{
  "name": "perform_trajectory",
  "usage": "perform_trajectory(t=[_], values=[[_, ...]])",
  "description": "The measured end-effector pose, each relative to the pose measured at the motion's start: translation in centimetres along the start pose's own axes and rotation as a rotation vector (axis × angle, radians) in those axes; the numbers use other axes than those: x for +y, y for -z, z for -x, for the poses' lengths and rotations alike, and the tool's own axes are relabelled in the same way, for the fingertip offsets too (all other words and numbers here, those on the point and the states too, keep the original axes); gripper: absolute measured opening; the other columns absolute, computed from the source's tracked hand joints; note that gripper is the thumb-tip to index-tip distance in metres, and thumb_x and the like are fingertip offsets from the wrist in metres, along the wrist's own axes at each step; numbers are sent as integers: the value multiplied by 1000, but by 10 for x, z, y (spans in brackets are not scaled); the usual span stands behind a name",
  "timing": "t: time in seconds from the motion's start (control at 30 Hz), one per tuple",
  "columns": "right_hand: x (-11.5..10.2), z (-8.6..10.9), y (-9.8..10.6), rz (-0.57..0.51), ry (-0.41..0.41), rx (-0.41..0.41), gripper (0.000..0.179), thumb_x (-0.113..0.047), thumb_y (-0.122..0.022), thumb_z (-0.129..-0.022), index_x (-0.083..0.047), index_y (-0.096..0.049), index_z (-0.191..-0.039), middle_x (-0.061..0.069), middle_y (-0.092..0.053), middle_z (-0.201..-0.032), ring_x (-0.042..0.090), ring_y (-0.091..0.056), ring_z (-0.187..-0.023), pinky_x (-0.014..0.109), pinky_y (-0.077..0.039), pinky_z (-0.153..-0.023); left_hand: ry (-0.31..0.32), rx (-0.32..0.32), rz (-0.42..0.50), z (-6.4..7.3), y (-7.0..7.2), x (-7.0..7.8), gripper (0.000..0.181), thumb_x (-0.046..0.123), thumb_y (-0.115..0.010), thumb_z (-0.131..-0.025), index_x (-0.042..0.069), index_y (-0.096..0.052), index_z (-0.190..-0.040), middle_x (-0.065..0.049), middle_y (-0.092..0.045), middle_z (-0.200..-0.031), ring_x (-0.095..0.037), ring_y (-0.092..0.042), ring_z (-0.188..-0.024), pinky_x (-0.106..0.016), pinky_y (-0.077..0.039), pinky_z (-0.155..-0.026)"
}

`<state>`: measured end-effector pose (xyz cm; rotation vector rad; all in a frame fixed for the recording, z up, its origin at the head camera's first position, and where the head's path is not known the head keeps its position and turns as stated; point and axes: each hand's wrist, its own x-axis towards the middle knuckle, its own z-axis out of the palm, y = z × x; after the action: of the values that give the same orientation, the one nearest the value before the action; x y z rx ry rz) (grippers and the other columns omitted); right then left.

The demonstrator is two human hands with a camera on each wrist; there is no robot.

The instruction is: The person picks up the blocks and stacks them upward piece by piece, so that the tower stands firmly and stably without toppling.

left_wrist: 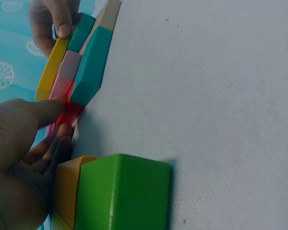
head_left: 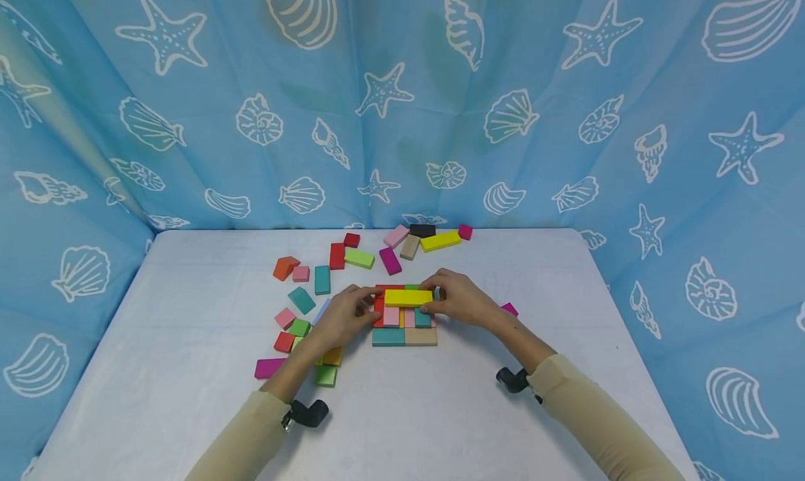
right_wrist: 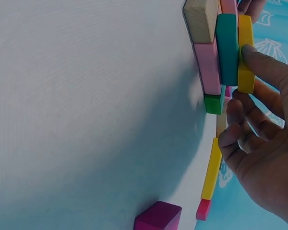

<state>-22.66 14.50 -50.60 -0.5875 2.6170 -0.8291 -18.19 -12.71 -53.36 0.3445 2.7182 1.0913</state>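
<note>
Where the long yellow block (head_left: pixel 409 298) sits: over the block stack (head_left: pixel 388 337), mid-bench (head_left: pixel 189 313), toward the stack's far side, length parallel to the bench's far edge. Fully seated or not, can't tell.
Right grip (head_left: pixel 462 299): bare hand, thumb and finger pinching the long yellow block at its right end; other fingers loosely bent.
Left grip (head_left: pixel 347 313): bare hand, thumb and fingers spread apart at the stack's left side, thumb by a red block (left_wrist: pixel 71 114). Firm contact or not, can't tell.
Stack, near side: teal on the left, wooden block (head_left: pixel 421 337) on the right, end to end.
Stack, middle: pink block (head_left: pixel 391 317) and small teal block (head_left: pixel 423 318) visible just nearside of the long yellow block.
Bench far edge: black block (head_left: pixel 423 230), second yellow block (head_left: pixel 441 241), magenta cube (head_left: pixel 465 231), all close together right of the edge's middle.
Bench left half: scattered loose pieces, incl. orange block (head_left: pixel 286 268), magenta bar (head_left: pixel 269 368) and green cube (head_left: pixel 326 376), the last nearest the near edge.
Right of stack: magenta block (head_left: pixel 511 309), just beside the right forearm.
Behind bench: blue curtain (head_left: pixel 402 152), white shell and starfish print.
</note>
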Motion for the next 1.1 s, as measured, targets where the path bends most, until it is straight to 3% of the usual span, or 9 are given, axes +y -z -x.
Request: perform_trajectory(t=[0.2, 0.33, 0.57, 0.7, 0.8, 0.97, 1.1], values=[[3, -5, 11, -5, 24, 15, 50, -46, -76, -87, -19, -67, -129, -1, -62, -112, 17, -57, -94, 28, -55, -79, 8, -1, 8, -1, 1, 0, 54, 25, -77, -91, 24, -59, -141, 0, -60, -113, -14, -58, -94, -27, -55, -82], [17, -21, 25, -21, 3, 96, 51, -50, -68, -92, -16, -66, -131, 4, -64, -118, 21, -57, -97, 33, -55, -81, 21, -1, 10, -1, 2, 0, 54, 26, -77, -91, 24, -59, -141, 0, -60, -112, -14, -57, -93, -26, -55, -82], [58, -55, 46, -37, -86, 222, 47, -34, -68, -97, -11, -60, -137, 11, -58, -134, 29, -56, -104, 40, -55, -89, -12, 6, 29, 1, 1, 1, 53, 24, -76, -91, 22, -59, -141, 0, -61, -112, -14, -58, -95, -26, -55, -82], [71, -65, 50, -31, -125, 224, 53, -23, -68, -97, -10, -51, -146, 13, -50, -145, 32, -51, -123, 46, -45, -108, -8, 2, 12, 1, 1, 2, 53, 25, -76, -92, 21, -58, -141, 1, -61, -112, -13, -58, -95, -25, -55, -82], [75, -68, 52, 22, -137, 207, 57, -19, -67, -98, -10, -46, -150, 14, -43, -152, 34, -46, -132, 50, -36, -115, -6, 1, 16, 0, 1, 2, 53, 25, -76, -91, 21, -59, -141, 1, -61, -111, -13, -58, -94, -25, -55, -80], [74, -70, 52, 107, -126, 200, 53, -16, -68, -96, -8, -52, -146, 17, -47, -141, 35, -49, -124, 50, -38, -113, -2, 3, 19, -1, 0, 2, 54, 25, -77, -91, 21, -59, -141, 0, -61, -110, -13, -58, -94, -25, -55, -80], [74, -70, 49, 111, -146, 197, 42, -16, -70, -95, -6, -62, -135, 15, -51, -127, 32, -51, -112, 47, -45, -107, 10, -1, 9, 0, 1, 1, 53, 26, -76, -91, 22, -59, -142, 1, -61, -112, -13, -58, -94, -25, -55, -81]])
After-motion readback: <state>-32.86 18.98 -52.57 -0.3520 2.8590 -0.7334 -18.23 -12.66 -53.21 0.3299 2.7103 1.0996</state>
